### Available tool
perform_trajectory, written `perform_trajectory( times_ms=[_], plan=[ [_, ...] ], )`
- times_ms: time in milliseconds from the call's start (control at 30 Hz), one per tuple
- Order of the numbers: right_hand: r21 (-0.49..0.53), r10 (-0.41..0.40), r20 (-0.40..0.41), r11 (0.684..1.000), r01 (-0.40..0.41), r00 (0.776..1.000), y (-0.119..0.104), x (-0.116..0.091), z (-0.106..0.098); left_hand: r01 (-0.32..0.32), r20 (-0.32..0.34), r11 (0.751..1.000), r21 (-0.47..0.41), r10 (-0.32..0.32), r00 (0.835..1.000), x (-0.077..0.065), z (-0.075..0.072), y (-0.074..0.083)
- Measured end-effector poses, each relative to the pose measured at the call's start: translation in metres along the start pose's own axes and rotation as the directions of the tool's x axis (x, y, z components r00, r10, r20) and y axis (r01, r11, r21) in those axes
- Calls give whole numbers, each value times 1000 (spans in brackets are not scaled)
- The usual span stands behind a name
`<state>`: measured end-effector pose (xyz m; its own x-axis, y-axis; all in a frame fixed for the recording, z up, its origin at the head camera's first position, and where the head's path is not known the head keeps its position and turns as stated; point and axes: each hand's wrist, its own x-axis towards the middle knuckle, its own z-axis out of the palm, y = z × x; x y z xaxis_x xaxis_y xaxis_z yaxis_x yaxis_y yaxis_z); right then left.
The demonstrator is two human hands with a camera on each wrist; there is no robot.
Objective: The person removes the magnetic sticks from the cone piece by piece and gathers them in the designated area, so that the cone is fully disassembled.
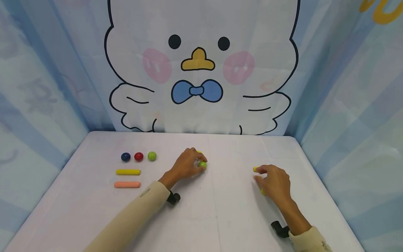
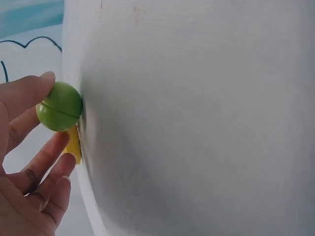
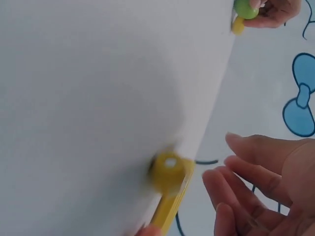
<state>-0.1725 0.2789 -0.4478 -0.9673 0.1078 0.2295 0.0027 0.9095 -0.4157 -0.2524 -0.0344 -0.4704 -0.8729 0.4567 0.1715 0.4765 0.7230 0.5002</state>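
Near the table's middle, my left hand (image 1: 190, 162) pinches a green ball (image 2: 60, 107) between thumb and fingers, close to the white tabletop. Just behind the ball lies a yellow stick (image 2: 74, 145), partly hidden by the fingers. Over at the right, my right hand (image 1: 274, 181) has its thumb and fingers spread apart, with nothing gripped. A blurred yellow ball (image 3: 168, 172) is beside those fingers in the right wrist view, overlapping a yellow stick (image 3: 170, 209). In the head view, the hand mostly hides both yellow pieces.
On the left side of the table (image 1: 176, 227), a dark blue ball (image 1: 125, 157), a red ball (image 1: 139, 156) and another green ball (image 1: 152, 156) form a row. Below them lie a yellow stick (image 1: 128, 172) and an orange stick (image 1: 127, 184). A printed curtain (image 1: 201, 115) borders the back.
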Motion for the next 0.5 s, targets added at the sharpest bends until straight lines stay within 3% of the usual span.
perform_trajectory(
  times_ms=[167,367,500],
  plan=[
    [70,-72,-5,995,72,997,-21,7,9,34,-4,998,-52,-34,999,-1,-1,2],
    [154,-55,80,987,43,995,-53,18,26,101,8,990,-94,-100,995,-2,-1,2],
    [195,-55,119,980,31,991,-71,27,40,110,11,991,-81,-110,994,-4,0,1]
  ],
)
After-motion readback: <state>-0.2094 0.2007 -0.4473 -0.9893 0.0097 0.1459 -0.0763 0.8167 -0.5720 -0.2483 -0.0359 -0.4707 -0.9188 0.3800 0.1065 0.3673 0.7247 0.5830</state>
